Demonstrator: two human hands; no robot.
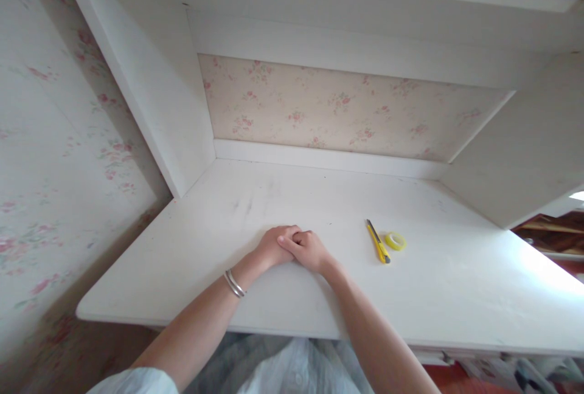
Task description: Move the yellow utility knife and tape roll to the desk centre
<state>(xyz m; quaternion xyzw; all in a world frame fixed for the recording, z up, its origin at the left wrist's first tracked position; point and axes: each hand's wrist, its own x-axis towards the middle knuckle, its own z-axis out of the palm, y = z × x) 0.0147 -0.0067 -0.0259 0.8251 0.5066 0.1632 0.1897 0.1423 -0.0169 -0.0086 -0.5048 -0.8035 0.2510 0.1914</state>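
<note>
Hands first: both rest together on the white desk (182,272), a little way in from its near edge. Nearest the camera, the forearms come up from the bottom of the view and meet at the wrists' end, and the left wrist carries a pair of silver bangles (234,284). The left hand (274,246) and the right hand (308,249) touch, fingers curled and folded into each other, loosely clasped, with no object between them that can be seen.

Just to the right of the right hand, apart from it, lies a yellow utility knife (378,241), flat on the desk and pointing away at a slight slant. Right beside the knife, on its far-right side, lies a small roll of clear tape (395,240), flat on its side, very close to the knife; whether they touch cannot be told.

Beyond the hands the desktop shows faint grey scuffs (244,204). Farther still, a white ledge runs along the back, with floral wallpaper (319,108) above it and white side panels (173,108) flanking the recess.
</note>
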